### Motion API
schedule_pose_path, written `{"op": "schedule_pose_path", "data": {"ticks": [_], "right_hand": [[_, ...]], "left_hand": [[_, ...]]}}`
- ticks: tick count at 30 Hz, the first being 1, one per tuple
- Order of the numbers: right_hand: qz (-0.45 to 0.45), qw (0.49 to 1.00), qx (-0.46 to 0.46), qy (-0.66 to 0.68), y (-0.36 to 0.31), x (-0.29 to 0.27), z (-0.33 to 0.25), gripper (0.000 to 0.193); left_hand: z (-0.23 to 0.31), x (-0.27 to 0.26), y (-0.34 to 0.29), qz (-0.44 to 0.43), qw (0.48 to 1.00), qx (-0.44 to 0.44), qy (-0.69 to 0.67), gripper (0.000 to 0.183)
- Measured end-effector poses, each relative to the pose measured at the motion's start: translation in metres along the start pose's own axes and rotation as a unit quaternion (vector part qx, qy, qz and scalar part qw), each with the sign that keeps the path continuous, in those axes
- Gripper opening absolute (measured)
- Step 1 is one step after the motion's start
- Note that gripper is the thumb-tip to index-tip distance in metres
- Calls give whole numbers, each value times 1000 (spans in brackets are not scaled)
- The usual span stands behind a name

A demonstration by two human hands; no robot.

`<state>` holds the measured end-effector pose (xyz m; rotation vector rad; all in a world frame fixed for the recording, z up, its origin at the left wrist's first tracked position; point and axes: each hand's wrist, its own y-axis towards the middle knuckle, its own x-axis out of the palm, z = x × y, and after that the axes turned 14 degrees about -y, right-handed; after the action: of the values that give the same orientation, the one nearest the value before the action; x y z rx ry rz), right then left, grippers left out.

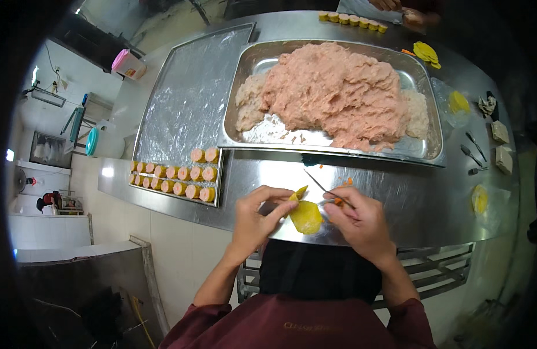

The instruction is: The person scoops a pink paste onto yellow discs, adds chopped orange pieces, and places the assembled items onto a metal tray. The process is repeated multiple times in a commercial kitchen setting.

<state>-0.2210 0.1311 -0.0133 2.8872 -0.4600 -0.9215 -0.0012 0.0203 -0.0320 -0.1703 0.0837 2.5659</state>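
Note:
My left hand (252, 220) pinches a thin yellow wrapper (300, 192), folded at its edge, between thumb and fingers. Just below the fingertips, a flat round yellow wrapper (307, 218) shows over the steel table's near edge. I cannot tell whether the two pieces are joined. A slim metal utensil (325, 188) is gripped in my right hand (361, 225); its thin shaft slants up and left, and its kind is not clear. Small orange bits (348, 181) lie beside that hand. Beyond both hands, a deep steel pan (332, 150) holds a large mound of pink minced meat (332, 87).
Left of the pan, a film-lined tray (184, 99) carries rows of yellow-wrapped meat rolls (184, 173). Several spoons or forks (472, 156) and yellow wrappers (479, 199) lie at the right. Across the table, another person's hands (414, 20) work near more rolls (353, 21).

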Motion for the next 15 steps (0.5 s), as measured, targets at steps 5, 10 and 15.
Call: {"op": "schedule_pose_path", "data": {"ticks": [5,10,15], "right_hand": [[-50,994,46,85,2,44,-12,19],[-68,995,25,70,6,49,-18,18],[-59,996,33,56,0,58,-14,14]], "left_hand": [[4,-6,-11,9,996,-58,-71,18],[12,-12,-19,10,996,-46,-74,21],[5,-24,-21,11,999,-12,-37,18]]}}
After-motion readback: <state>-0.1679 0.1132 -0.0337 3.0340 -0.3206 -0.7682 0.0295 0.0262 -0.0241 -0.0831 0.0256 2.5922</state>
